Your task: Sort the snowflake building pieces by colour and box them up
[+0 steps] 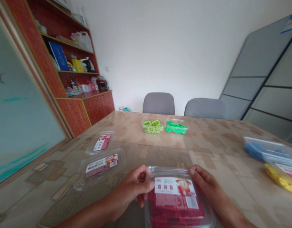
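You held the lidded box [177,202] at the near middle, your left hand [137,185] pinching its far left corner and your right hand [205,180] its far right corner. 2 lids [102,167] lay left; 2 tubs [187,127] of green pieces [152,126] stood far off.

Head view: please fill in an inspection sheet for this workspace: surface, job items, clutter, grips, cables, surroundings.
Surface: patterned table.
Job items: labelled clear container with red contents.
Clutter: two flat, labelled clear plastic pieces at left; yellow-green-filled tub and green-filled tub at the far side; containers with blue pieces and yellow pieces at right.
Grips: left hand pinches the container's far left edge; right hand touches its far right corner.
Cables: nothing seen.
Surroundings: gray chairs, reddish-brown shelving, white wall.
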A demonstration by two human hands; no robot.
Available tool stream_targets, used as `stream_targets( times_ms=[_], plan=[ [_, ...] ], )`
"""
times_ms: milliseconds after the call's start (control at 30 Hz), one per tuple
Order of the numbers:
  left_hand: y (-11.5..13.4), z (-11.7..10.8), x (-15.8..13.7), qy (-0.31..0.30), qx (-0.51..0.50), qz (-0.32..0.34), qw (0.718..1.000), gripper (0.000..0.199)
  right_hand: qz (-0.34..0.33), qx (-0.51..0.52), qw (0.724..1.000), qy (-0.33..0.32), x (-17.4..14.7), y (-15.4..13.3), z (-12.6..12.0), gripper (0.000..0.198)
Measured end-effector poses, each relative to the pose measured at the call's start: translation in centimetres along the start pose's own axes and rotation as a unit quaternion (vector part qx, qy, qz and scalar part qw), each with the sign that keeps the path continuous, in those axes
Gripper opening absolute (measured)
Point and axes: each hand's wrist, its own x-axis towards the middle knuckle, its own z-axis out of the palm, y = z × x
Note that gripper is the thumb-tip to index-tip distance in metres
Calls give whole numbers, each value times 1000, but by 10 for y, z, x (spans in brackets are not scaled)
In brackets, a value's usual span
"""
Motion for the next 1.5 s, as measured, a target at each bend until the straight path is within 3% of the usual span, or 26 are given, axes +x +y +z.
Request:
stream_targets(
  times_ms=[233, 400, 633, 767, 933, 1067, 1200, 1500],
  plan=[
    [3, -5, 8, 77, -13, 39, 996, 41, 19, 20, 1000, 0, -12, -15, 9, 37],
    [-2, -3, 6, 98, -4, 50, 994, 48, 16, 8, 1000, -8, -15, -16, 10, 36],
    [-12, -4, 6, 72, -130, 20, 989, 62, -38, -63, 997, -7, -13, -16, 7, 38],
    [-16, -2, 8, 74, -185, 20, 980, 66, -32, -62, 998, -1, -12, -14, 6, 40],
    [-23, -1, 10, 86, -170, 30, 981, 61, -7, -66, 997, 39, -15, -17, 7, 48],
    [-20, -5, 8, 104, -91, 19, 990, 55, -4, -82, 996, 43, -15, -19, 7, 51],
    [-13, -10, 8, 66, -26, 13, 997, 42, -16, -61, 998, 28, -13, -19, 7, 50],
    [-33, -14, 21, 40, -165, -5, 985, 54, -17, 15, 1000, -2, -6, -10, 8, 37]
  ],
)
